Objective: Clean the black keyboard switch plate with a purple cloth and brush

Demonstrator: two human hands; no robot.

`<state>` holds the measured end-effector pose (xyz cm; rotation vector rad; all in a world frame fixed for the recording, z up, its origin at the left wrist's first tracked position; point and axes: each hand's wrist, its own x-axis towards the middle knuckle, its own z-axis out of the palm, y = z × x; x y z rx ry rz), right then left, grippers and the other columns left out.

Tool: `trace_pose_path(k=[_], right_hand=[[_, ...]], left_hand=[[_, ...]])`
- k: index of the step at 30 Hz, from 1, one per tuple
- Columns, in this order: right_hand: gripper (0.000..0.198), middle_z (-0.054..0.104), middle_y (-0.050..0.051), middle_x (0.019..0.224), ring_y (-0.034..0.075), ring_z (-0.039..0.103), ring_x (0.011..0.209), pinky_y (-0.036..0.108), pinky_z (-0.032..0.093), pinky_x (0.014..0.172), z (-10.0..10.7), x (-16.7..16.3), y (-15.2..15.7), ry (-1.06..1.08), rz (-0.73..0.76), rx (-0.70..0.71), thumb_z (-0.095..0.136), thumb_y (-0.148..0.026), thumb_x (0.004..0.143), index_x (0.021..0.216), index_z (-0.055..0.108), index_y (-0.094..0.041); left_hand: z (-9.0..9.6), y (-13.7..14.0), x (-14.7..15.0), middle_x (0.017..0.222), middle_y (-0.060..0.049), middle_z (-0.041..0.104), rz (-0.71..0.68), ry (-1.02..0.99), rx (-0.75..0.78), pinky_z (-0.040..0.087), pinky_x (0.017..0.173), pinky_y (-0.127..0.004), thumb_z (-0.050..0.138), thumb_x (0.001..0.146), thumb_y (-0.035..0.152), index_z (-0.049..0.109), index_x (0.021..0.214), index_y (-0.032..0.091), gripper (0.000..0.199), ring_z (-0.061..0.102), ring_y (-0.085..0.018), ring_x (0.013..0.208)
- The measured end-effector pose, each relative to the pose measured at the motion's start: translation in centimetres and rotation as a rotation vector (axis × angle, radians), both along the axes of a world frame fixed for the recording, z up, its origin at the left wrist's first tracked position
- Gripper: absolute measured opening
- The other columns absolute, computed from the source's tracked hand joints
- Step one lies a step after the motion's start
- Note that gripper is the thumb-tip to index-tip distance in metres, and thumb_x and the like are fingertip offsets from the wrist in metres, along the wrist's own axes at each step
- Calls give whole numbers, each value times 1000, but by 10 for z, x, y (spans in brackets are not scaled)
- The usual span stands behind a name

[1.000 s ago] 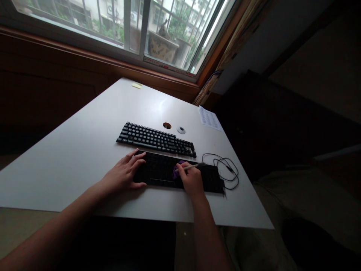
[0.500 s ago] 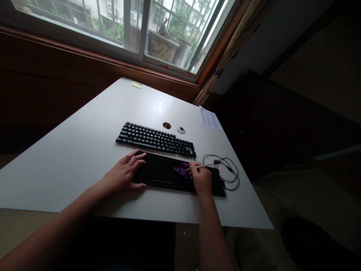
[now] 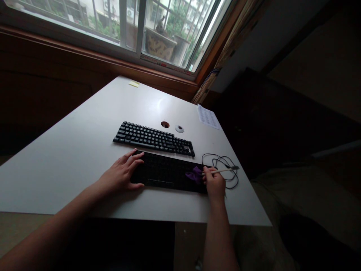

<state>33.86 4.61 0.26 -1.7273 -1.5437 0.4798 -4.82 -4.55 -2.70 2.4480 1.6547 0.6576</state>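
A black keyboard base lies on the white table in front of me, its keycaps not on it. My left hand grips its left end, fingers spread over the top and far edge, thumb along the near edge. Near the base's right end, my right hand is closed around a thin pale-handled brush with a dark tip pointing right. At the brush's other end a crumpled purple cloth touches the base. The right hand hides part of that end.
Behind the base lie black keycaps arranged in keyboard rows. A coiled black cable sits at the right. Farther back are a round table hole, a grey ring-shaped cover, printed paper and a yellow note.
My right hand has moved to the right along the base with the brush and purple cloth. The brush's dark tip now reaches over the cable. My left hand has stayed in place.
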Motion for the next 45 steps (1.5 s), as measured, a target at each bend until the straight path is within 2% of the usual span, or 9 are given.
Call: trace_pose_path(k=[7, 13, 17, 25, 28, 31, 34, 39, 45], right_hand=[[47, 64, 1, 56, 15, 58, 46, 25, 45, 47, 0, -5, -11, 5, 82, -23, 59, -63, 90, 73, 66, -20], [51, 67, 3, 58, 17, 61, 47, 26, 48, 48, 1, -19, -19, 102, 48, 60, 62, -68, 86, 77, 69, -18], [51, 69, 3, 60, 17, 63, 49, 26, 49, 51, 3, -30, -22, 95, 110, 80, 61, -67, 87, 79, 70, -18], [48, 70, 3, 63, 17, 64, 55, 26, 47, 55, 11, -45, -19, -45, 212, 91, 56, -62, 93, 79, 71, -19], [47, 67, 2, 58, 17, 62, 52, 26, 46, 54, 18, -45, -20, -18, 247, 70, 57, -61, 93, 75, 69, -19], [44, 67, 1, 59, 18, 63, 55, 27, 47, 58, 22, -41, -18, -27, 209, 132, 58, -58, 94, 76, 68, -20], [41, 72, 3, 67, 20, 67, 63, 29, 48, 66, 21, -40, -15, -132, 202, 182, 58, -56, 95, 79, 70, -21], [42, 75, 4, 70, 22, 71, 69, 29, 48, 68, 16, -47, -10, -216, 304, 100, 54, -56, 98, 80, 72, -23], [43, 74, 4, 72, 23, 70, 71, 30, 45, 69, 19, -53, -8, -291, 326, 122, 50, -54, 99, 76, 69, -23]], left_hand=[[-1, 0, -1, 163, -10, 38, -8, -15, -3, 30, 124, -54, 74, 80, 61, 50, 135, 22, 72, 16, -35, 157], [-1, 1, -1, 163, -10, 38, -11, -23, 1, 31, 123, -56, 75, 79, 61, 49, 135, 23, 73, 18, -37, 156], [-3, 1, -1, 163, -10, 38, -20, -44, 13, 30, 123, -56, 74, 80, 60, 50, 135, 23, 71, 18, -37, 156], [-2, 1, -2, 163, -11, 37, -26, -23, 13, 30, 123, -55, 73, 82, 61, 49, 137, 23, 71, 17, -36, 156], [-1, 1, -1, 162, -11, 39, -26, -22, 15, 29, 124, -55, 74, 82, 60, 49, 135, 22, 70, 16, -36, 156], [0, 0, -1, 162, -11, 39, -21, -28, 10, 30, 123, -55, 75, 81, 60, 50, 135, 22, 71, 17, -36, 156], [0, 1, -1, 162, -12, 40, -21, -25, 8, 30, 123, -55, 74, 81, 61, 50, 135, 22, 71, 18, -36, 156], [-1, 1, -1, 162, -12, 39, -17, -25, 8, 31, 123, -56, 72, 81, 61, 50, 135, 22, 70, 18, -37, 156], [0, 1, 0, 162, -11, 39, -12, -37, 7, 31, 123, -56, 73, 80, 61, 50, 135, 23, 71, 18, -37, 156]])
